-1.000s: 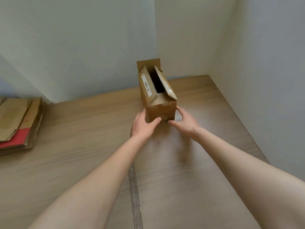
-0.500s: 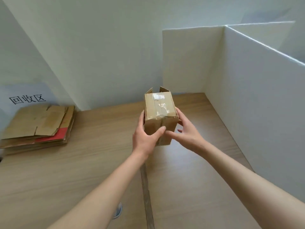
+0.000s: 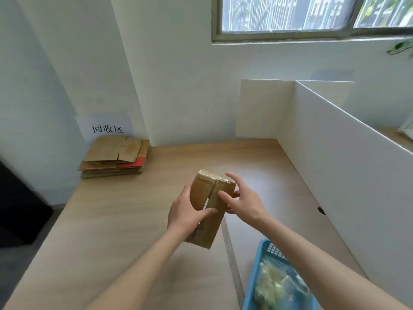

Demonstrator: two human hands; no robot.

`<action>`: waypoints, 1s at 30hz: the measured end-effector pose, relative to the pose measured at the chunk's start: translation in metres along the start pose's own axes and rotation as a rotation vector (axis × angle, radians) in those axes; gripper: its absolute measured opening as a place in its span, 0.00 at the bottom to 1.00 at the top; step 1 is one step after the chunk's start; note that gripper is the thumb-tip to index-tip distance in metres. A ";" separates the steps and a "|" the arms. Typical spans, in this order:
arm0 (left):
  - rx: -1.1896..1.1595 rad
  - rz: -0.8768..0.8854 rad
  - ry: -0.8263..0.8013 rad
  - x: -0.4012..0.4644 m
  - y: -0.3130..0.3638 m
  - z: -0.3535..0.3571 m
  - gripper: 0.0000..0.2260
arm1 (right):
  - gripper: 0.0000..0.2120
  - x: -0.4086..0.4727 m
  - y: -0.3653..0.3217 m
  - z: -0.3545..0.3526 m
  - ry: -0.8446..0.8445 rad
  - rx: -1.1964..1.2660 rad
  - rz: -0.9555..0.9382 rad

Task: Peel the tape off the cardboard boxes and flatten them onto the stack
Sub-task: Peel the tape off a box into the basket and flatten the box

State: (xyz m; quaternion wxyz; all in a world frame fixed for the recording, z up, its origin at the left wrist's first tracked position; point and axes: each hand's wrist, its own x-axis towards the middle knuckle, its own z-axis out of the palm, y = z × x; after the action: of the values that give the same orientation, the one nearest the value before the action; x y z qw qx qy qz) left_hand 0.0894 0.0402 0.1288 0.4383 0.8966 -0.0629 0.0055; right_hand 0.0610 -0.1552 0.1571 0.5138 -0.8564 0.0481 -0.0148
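Observation:
A small brown cardboard box [image 3: 202, 193] is held above the wooden table [image 3: 125, 211], tilted, with its taped bottom turned toward me. Clear tape [image 3: 215, 179] runs along the centre seam and over the far edge. My left hand [image 3: 186, 212] grips the box from the left, thumb across the near face. My right hand [image 3: 242, 201] holds the right side, its thumb resting on the seam. A stack of flattened cardboard [image 3: 115, 156], with a red sheet in it, lies at the table's far left corner.
White partition boards [image 3: 335, 153] wall off the table's right side and back right. A blue plastic basket [image 3: 268, 278] holding crumpled clear plastic sits at the near right. A paper sign [image 3: 107, 128] with printed characters hangs on the wall above the stack.
Both hands lifted the box off the table and turned it over, open flaps now toward me and down, taped bottom up. The view rose, showing the window and the blue basket.

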 end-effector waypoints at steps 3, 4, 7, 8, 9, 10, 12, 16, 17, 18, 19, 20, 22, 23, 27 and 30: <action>0.128 -0.030 -0.178 -0.053 -0.030 -0.038 0.44 | 0.19 -0.058 0.005 0.041 -0.087 -0.036 0.063; 0.157 -0.052 -0.242 -0.071 -0.040 -0.046 0.45 | 0.18 -0.078 0.012 0.055 -0.104 -0.016 0.101; 0.268 -0.050 -0.399 -0.119 -0.071 -0.057 0.47 | 0.17 -0.134 0.034 0.097 -0.138 -0.010 0.212; 0.308 -0.038 -0.429 -0.133 -0.080 -0.054 0.48 | 0.17 -0.150 0.044 0.109 -0.147 -0.010 0.250; 0.352 -0.026 -0.436 -0.144 -0.088 -0.050 0.49 | 0.16 -0.163 0.053 0.119 -0.144 -0.003 0.291; 0.406 -0.003 -0.414 -0.155 -0.095 -0.043 0.48 | 0.16 -0.173 0.063 0.128 -0.132 0.011 0.334; 0.561 0.137 -0.350 -0.172 -0.105 -0.028 0.46 | 0.17 -0.190 0.082 0.140 -0.130 0.002 0.411; 0.823 0.452 -0.408 -0.197 -0.116 -0.002 0.56 | 0.22 -0.217 0.105 0.149 -0.107 -0.010 0.497; 0.875 0.488 -0.407 -0.200 -0.118 0.000 0.60 | 0.23 -0.221 0.109 0.148 -0.083 -0.003 0.499; 0.909 0.507 -0.397 -0.201 -0.121 0.002 0.61 | 0.24 -0.223 0.111 0.148 -0.067 0.005 0.493; 0.919 0.506 -0.387 -0.200 -0.122 0.001 0.61 | 0.23 -0.224 0.112 0.149 -0.057 0.010 0.482; 0.908 0.487 -0.375 -0.198 -0.124 -0.002 0.60 | 0.22 -0.223 0.112 0.148 -0.052 0.004 0.455; 0.867 0.439 -0.361 -0.188 -0.124 -0.010 0.58 | 0.19 -0.219 0.112 0.147 -0.064 -0.020 0.367; 0.841 0.419 -0.374 -0.183 -0.122 -0.015 0.57 | 0.17 -0.218 0.112 0.145 -0.083 -0.008 0.319; 0.676 0.422 -0.464 -0.173 -0.125 -0.031 0.56 | 0.15 -0.218 0.120 0.134 -0.163 0.092 0.146; 0.655 0.445 -0.485 -0.177 -0.127 -0.036 0.55 | 0.11 -0.223 0.127 0.135 -0.240 0.115 0.154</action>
State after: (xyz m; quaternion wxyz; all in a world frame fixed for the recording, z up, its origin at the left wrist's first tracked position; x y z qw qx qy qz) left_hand -0.0695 0.1650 0.0399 0.0926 0.9280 -0.3494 -0.0907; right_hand -0.1591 -0.0743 -0.0128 0.5635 -0.8151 0.0510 0.1245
